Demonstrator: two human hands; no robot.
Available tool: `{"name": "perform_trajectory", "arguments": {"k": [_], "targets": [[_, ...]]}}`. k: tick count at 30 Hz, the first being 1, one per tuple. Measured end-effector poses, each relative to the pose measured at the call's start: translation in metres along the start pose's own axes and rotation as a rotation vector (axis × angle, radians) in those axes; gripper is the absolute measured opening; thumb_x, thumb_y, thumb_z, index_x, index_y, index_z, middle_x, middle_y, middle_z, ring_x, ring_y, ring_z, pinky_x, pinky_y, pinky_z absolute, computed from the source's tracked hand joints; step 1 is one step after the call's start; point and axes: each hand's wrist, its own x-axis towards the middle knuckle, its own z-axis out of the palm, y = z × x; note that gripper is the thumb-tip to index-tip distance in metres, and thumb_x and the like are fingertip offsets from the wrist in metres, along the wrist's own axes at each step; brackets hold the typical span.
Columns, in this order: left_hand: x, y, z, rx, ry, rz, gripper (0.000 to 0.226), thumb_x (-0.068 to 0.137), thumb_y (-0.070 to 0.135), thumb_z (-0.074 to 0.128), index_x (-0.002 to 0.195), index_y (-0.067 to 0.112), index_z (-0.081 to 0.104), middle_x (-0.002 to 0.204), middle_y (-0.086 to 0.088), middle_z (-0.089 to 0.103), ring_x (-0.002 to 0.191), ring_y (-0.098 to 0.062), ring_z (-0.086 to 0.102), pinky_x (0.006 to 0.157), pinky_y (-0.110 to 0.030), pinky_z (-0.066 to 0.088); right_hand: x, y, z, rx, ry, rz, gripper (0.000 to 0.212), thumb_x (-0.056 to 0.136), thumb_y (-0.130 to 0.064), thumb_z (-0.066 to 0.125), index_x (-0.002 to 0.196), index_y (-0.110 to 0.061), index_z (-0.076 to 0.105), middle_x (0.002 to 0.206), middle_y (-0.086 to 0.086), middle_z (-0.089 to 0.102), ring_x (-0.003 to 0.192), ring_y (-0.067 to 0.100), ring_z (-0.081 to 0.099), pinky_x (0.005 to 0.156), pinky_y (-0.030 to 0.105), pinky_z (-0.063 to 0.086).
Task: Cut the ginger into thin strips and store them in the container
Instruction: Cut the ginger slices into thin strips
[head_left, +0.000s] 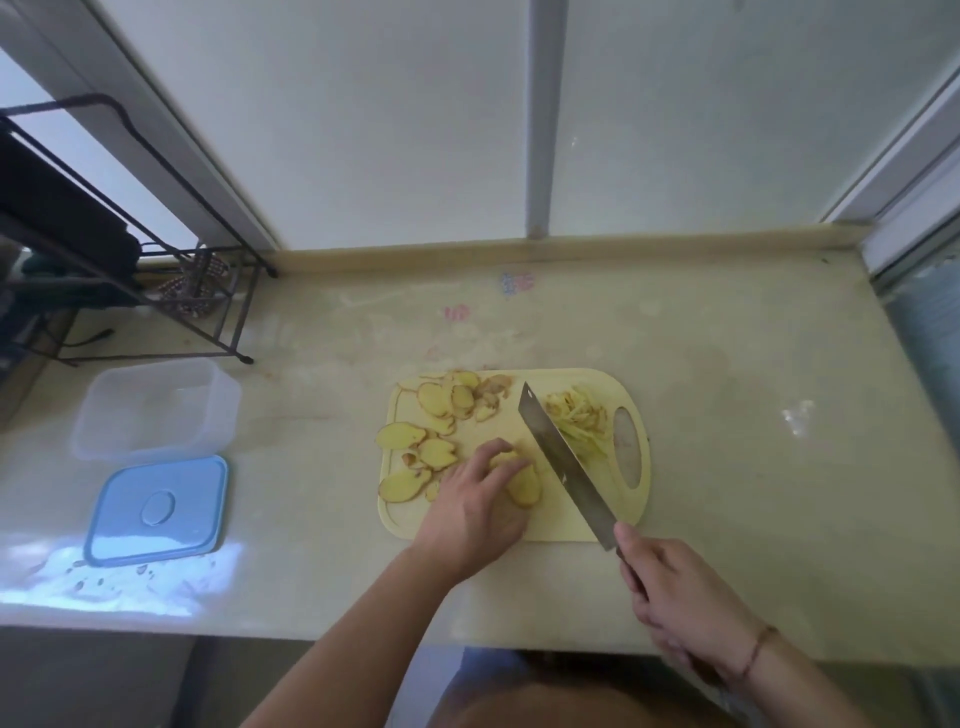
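Our left hand (480, 501) pins stacked slices (522, 480); our right hand (675, 592) grips the knife (563, 462). We should keep fingertips tucked, cutting narrow strips.

Left hand (475, 512) palm down, fingers (498, 457) curled, pressing ginger slices (522, 480), right hand (675, 597) gripping knife (563, 460) handle, forearms extended

Counter (727, 415) with board (571, 519), container (156, 405), lid (156, 512)

Blk wire rack (156, 249), beige countertop (727, 415)
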Motion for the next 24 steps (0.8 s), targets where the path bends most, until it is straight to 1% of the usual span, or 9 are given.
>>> {"name": "perform_trajectory", "arguments": {"k": [2, 5, 9, 13, 16, 17, 19, 20, 24], "targets": [[0.000, 0.004, 0.001, -0.023, 0.029, -0.068, 0.058, 0.079, 0.041, 0.065, 0.133, 0.021, 0.056, 0.140, -0.005, 0.047, 0.109, -0.028, 0.061, 0.093, -0.039, 0.050, 0.004, 0.002, -0.006, -0.028, -0.029, -0.008, 0.055, 0.091, -0.064, 0.035, 0.068, -0.014, 0.038, 0.045, 0.001, 0.032, 0.034, 0.017, 0.029, 0.037, 0.021, 0.025], [0.001, 0.013, 0.008, -0.029, 0.083, -0.078, 0.047, 0.076, 0.033, 0.072, 0.119, 0.014, 0.067, 0.131, -0.009, 0.057, 0.105, -0.030, 0.065, 0.089, -0.038, 0.055, 0.009, 0.007, -0.009, -0.096, -0.057, -0.038, 0.055, 0.093, -0.064, 0.034, 0.070, -0.015, 0.039, 0.044, -0.003, 0.035, 0.032, 0.017, 0.032, 0.036, 0.021, 0.027], [-0.001, 0.017, 0.019, -0.018, 0.162, -0.096, 0.042, 0.072, 0.017, 0.086, 0.110, 0.010, 0.072, 0.125, -0.010, 0.061, 0.107, -0.023, 0.063, 0.089, -0.026, 0.052, 0.014, 0.016, -0.007, -0.107, -0.059, -0.062, 0.053, 0.095, -0.061, 0.035, 0.069, -0.015, 0.040, 0.041, -0.005, 0.038, 0.031, 0.014, 0.033, 0.036, 0.022, 0.028], [-0.001, 0.017, 0.028, 0.021, 0.258, -0.052, 0.033, 0.081, 0.027, 0.075, 0.110, 0.009, 0.072, 0.121, -0.009, 0.064, 0.105, -0.023, 0.065, 0.086, -0.031, 0.056, 0.016, 0.014, 0.000, -0.214, 0.019, -0.159, 0.060, 0.085, -0.070, 0.031, 0.062, -0.016, 0.041, 0.039, -0.005, 0.041, 0.032, 0.004, 0.036, 0.040, 0.017, 0.028], [-0.001, 0.014, 0.033, 0.091, 0.280, 0.010, 0.032, 0.087, 0.031, 0.066, 0.110, 0.010, 0.074, 0.120, -0.009, 0.067, 0.099, -0.028, 0.065, 0.084, -0.038, 0.057, 0.018, 0.012, 0.012, -0.305, 0.039, -0.190, 0.058, 0.096, -0.058, 0.035, 0.058, -0.016, 0.043, 0.045, -0.003, 0.047, 0.043, 0.002, 0.041, 0.054, 0.028, 0.037], [-0.001, 0.012, 0.033, 0.128, 0.283, 0.029, 0.031, 0.088, 0.031, 0.066, 0.111, 0.012, 0.075, 0.120, -0.008, 0.068, 0.100, -0.028, 0.063, 0.086, -0.040, 0.054, 0.020, 0.012, 0.015, -0.311, 0.017, -0.184, 0.058, 0.094, -0.061, 0.033, 0.059, -0.015, 0.044, 0.046, -0.003, 0.048, 0.044, 0.002, 0.043, 0.054, 0.025, 0.037], [-0.003, 0.010, 0.035, 0.218, 0.306, 0.054, 0.031, 0.090, 0.035, 0.065, 0.110, 0.014, 0.075, 0.119, -0.005, 0.068, 0.108, -0.030, 0.058, 0.091, -0.042, 0.048, 0.023, 0.011, 0.011, -0.273, -0.035, -0.153, 0.065, 0.081, -0.073, 0.026, 0.061, -0.014, 0.044, 0.042, -0.004, 0.046, 0.036, 0.004, 0.043, 0.042, 0.016, 0.033], [-0.003, 0.011, 0.035, 0.239, 0.307, 0.070, 0.032, 0.091, 0.036, 0.065, 0.110, 0.012, 0.075, 0.120, -0.006, 0.068, 0.111, -0.031, 0.056, 0.093, -0.043, 0.046, 0.025, 0.009, 0.006, -0.263, -0.053, -0.131, 0.066, 0.075, -0.076, 0.024, 0.062, -0.014, 0.042, 0.040, -0.005, 0.042, 0.032, 0.005, 0.040, 0.037, 0.016, 0.031], [-0.002, 0.011, 0.035, 0.204, 0.279, 0.133, 0.030, 0.093, 0.024, 0.072, 0.112, 0.000, 0.072, 0.120, -0.014, 0.067, 0.108, -0.036, 0.063, 0.091, -0.048, 0.052, 0.037, 0.004, -0.009, -0.302, -0.092, -0.113, 0.072, 0.073, -0.084, 0.021, 0.064, -0.015, 0.039, 0.040, -0.006, 0.033, 0.032, 0.007, 0.031, 0.035, 0.015, 0.026]]}}
